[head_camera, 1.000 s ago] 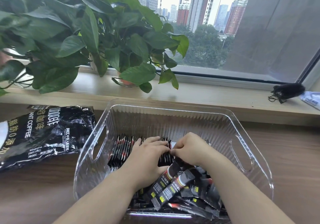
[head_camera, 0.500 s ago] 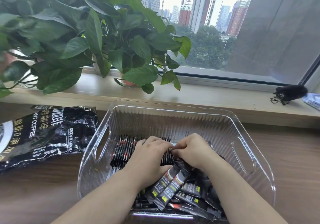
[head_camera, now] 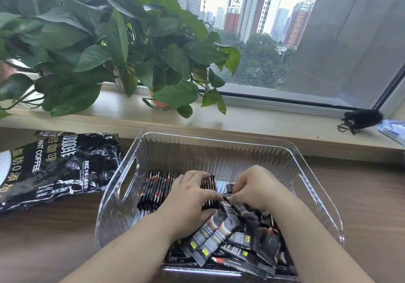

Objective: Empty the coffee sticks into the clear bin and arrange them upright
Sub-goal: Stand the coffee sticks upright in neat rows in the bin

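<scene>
Right hand (head_camera: 256,187): fingers curled, thumb and fingertips pinching the top end of one stick (head_camera: 229,208). The stick slants down towards the near side and its lower part rests on the loose heap (head_camera: 241,245).

Left hand (head_camera: 188,197): just beside the right, thumbs almost meeting. Fingers hooked over the tops of the standing row (head_camera: 157,190) and thumb on its near side, gripping the row's right end.

Standing row: black sticks with red and white marks, packed upright edge to edge in the left half of the clear bin (head_camera: 214,151), short of its left wall. Whether it touches the back wall cannot be told.

Loose heap: black sticks with yellow labels lying flat and crossed in the bin's near right part, under both forearms.

Clear bin: ribbed transparent walls with a cut-out handle on each short side. It sits on the desk (head_camera: 372,206) at the middle of the far edge, close under the windowsill (head_camera: 263,125).

Coffee bag (head_camera: 57,168): black and crumpled, lying flat by the desk's left edge, just beside the bin's left wall.

On the sill: a leafy potted plant (head_camera: 109,41) at the left, a black fuzzy object (head_camera: 361,118) at the far right.
</scene>
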